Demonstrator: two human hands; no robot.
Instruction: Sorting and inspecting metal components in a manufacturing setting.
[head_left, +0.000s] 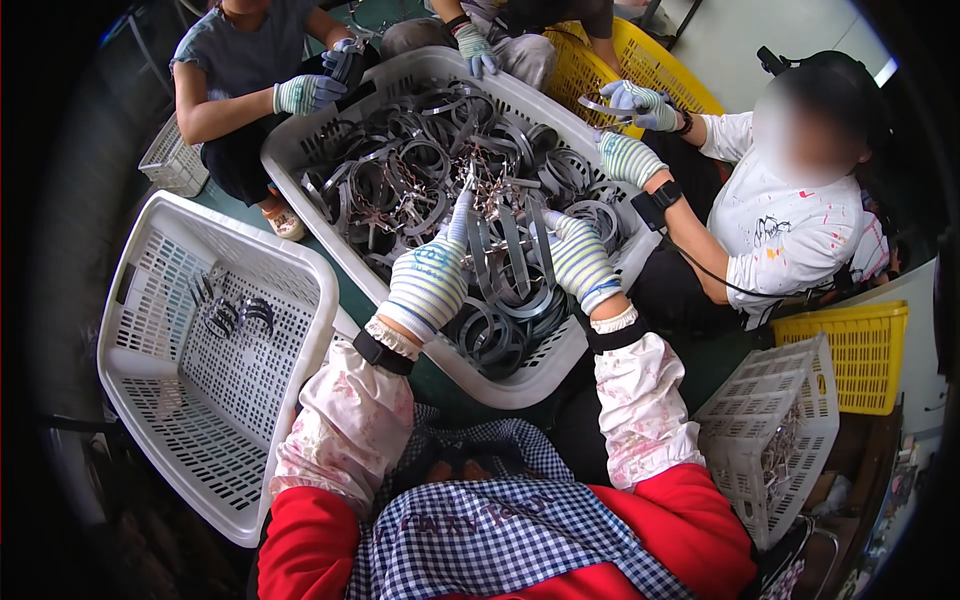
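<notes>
Strips (514, 250) hang between my left hand (430, 280) and right hand (583, 262), inside the grey tub's (490, 388) rim; fingers curl beside them, can't tell how closed or holding what. Co-worker's glove (632, 160) crowds the right rim; narrow gap separates the left white basket (312, 348).

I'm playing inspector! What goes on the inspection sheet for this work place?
Surface: dark green floor, showing partly between baskets.
Job's things: big pale basket heaped with dark curved bands and small coppery pieces.
Clutter: another pale basket at left, holding a few dark rings; yellow basket at right.
Hands: left hand gloved, over the heap; right hand gloved, beside dark strips; both grips unclear.
Cables: black cable by the right-side co-worker.
Surroundings: other people around the big basket.
</notes>
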